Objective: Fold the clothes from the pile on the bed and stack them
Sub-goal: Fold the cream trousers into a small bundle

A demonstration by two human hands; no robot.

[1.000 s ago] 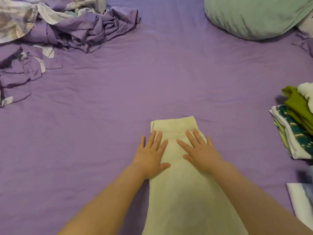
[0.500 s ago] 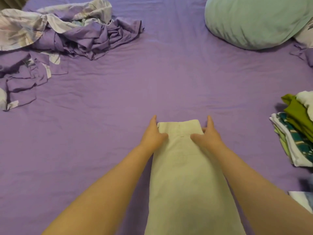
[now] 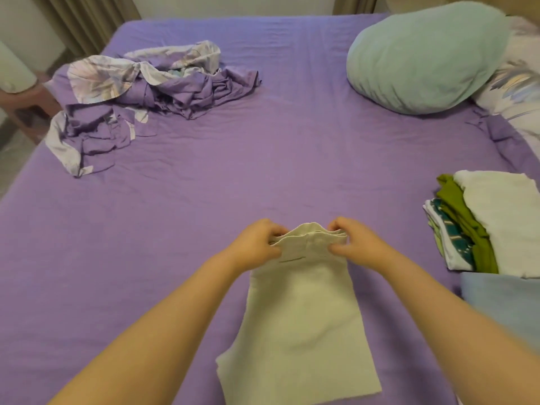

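A pale cream garment [image 3: 304, 323], folded lengthwise into a long strip, lies on the purple bed [image 3: 204, 200] in front of me. My left hand [image 3: 257, 242] pinches its far left corner and my right hand [image 3: 355, 239] pinches its far right corner. The far end is lifted off the sheet and its layers bow upward between my hands. At the right edge stands a stack of folded clothes [image 3: 485, 226], white on top, olive green and teal-striped below. A crumpled pile of purple and floral cloth [image 3: 146, 95] lies at the far left.
A large mint-green pillow [image 3: 423, 57] sits at the far right, a floral pillow [image 3: 517, 86] behind it. A light blue folded item [image 3: 502, 305] lies just below the stack. A small pink table [image 3: 23, 103] stands off the bed's left edge. Curtains hang behind.
My hands went from flat on the garment to its far corners, closed on them and lifted that end. The view has tilted up, so more of the bed shows.
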